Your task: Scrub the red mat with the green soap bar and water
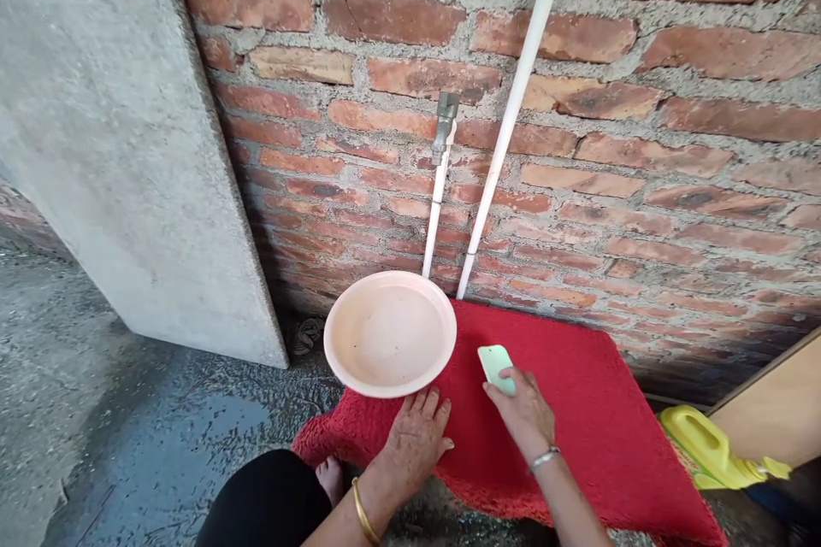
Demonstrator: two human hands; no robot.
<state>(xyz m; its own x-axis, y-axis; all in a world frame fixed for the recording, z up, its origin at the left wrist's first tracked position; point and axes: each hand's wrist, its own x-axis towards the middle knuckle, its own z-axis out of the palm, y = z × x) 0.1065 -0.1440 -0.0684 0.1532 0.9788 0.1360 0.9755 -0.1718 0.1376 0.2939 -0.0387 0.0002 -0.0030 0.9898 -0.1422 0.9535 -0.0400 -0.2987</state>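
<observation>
A shaggy red rug (570, 419) lies spread in front of me, its near edge hanging down. My right hand (527, 412) grips a pale green scrub brush (495, 366) against the rug; the brush's underside is hidden. With fingers spread, my left hand (416, 436) rests flat on the rug near its front edge, bare of anything. Just beyond those fingertips a round, pale pink basin (390, 333) stands at the rug's left end. A few dark specks show on its bottom.
A brick wall (641, 162) rises behind the rug, with a metal tap (445, 124) on a thin white pipe and a taller white pipe (513, 120). A concrete slab (141, 145) leans at left above wet floor (211, 427). At right stands a yellow jug (709, 444).
</observation>
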